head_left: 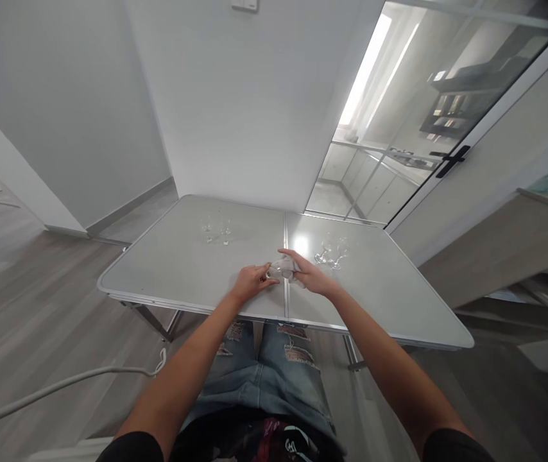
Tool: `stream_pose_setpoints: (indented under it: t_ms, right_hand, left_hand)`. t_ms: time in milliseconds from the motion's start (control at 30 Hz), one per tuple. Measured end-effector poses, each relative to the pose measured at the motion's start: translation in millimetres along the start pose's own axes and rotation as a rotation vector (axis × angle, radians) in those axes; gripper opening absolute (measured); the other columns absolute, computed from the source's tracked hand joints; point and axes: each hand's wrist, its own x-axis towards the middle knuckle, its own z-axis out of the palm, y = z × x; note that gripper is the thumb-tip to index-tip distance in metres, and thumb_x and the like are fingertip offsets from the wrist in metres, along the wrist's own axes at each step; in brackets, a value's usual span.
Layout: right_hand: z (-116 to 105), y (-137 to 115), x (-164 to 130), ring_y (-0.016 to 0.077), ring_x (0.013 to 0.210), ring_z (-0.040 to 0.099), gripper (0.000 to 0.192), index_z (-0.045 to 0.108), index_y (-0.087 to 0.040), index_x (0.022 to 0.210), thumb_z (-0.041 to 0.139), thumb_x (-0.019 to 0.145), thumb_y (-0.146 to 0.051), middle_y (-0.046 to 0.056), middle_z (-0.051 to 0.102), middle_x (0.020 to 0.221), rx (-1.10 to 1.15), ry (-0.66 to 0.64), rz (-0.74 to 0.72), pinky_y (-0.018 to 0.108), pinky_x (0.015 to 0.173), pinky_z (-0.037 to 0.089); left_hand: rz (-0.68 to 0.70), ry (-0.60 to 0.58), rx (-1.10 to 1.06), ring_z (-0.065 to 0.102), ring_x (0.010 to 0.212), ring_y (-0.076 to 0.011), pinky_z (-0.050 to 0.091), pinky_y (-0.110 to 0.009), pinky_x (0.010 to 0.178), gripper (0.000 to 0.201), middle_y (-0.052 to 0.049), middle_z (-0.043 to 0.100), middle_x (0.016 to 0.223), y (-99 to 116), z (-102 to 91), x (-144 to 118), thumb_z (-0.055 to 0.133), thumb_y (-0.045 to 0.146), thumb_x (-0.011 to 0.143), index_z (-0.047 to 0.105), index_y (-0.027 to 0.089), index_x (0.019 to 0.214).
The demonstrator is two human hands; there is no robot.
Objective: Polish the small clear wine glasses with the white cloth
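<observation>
Both hands hold a clear stemmed glass (281, 269) tilted on its side above the middle of the table. My left hand (252, 281) is closed around its left end, thumb and fingers on either side. My right hand (307, 273) grips the right end, with its index finger stretched along the far side. Something pale and see-through shows by the right fingers; whether it is a cloth or part of the glass I cannot tell. Two clear stemmed glasses (226, 232) stand to the left, and two more stemmed glasses (336, 255) stand to the right of my hand.
The grey folding table (168, 256) has a metal seam down its middle and stands against a white wall (255, 115). A glazed door with a black handle (452, 162) is at the right, beside a shelf unit (486, 250). A pale hose (86, 373) crosses the floor at left.
</observation>
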Motion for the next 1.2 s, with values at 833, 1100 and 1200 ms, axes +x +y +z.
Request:
stream_pose_setpoints:
  t_ms: [833,1100,1200]
  right_hand:
    - [9,1,-1,0.022,0.112,0.057,0.099,0.019,-0.028,0.158,0.053,0.068,-0.009,0.005,0.063,0.122,0.209,0.073,0.091,0.04,0.105,0.042]
    - [-5,5,6,0.0203,0.102,0.059,0.091,0.019,-0.028,0.158,0.047,0.074,-0.008,0.006,0.063,0.126,-0.006,-0.089,-0.003,0.038,0.097,0.047]
    - [-9,-1,3,0.0193,0.081,0.059,0.085,0.025,-0.027,0.157,0.045,0.077,-0.007,0.003,0.067,0.094,-0.2,-0.126,0.03,0.039,0.087,0.05]
  left_hand:
    - [0.069,-0.033,-0.069,0.062,0.067,-0.0171,0.039,-0.029,0.07,0.057,-0.005,0.072,0.074,0,-2.2,3,0.063,0.062,0.084,0.065,0.018,0.12]
    - [0.048,-0.021,-0.026,0.064,0.069,-0.0175,0.038,-0.029,0.069,0.054,-0.006,0.073,0.077,3,-7.7,3,0.062,0.061,0.085,0.065,0.019,0.119]
    - [0.062,-0.033,-0.024,0.065,0.069,-0.0168,0.039,-0.029,0.071,0.053,-0.005,0.074,0.079,3,-6.9,3,0.063,0.06,0.085,0.065,0.019,0.12]
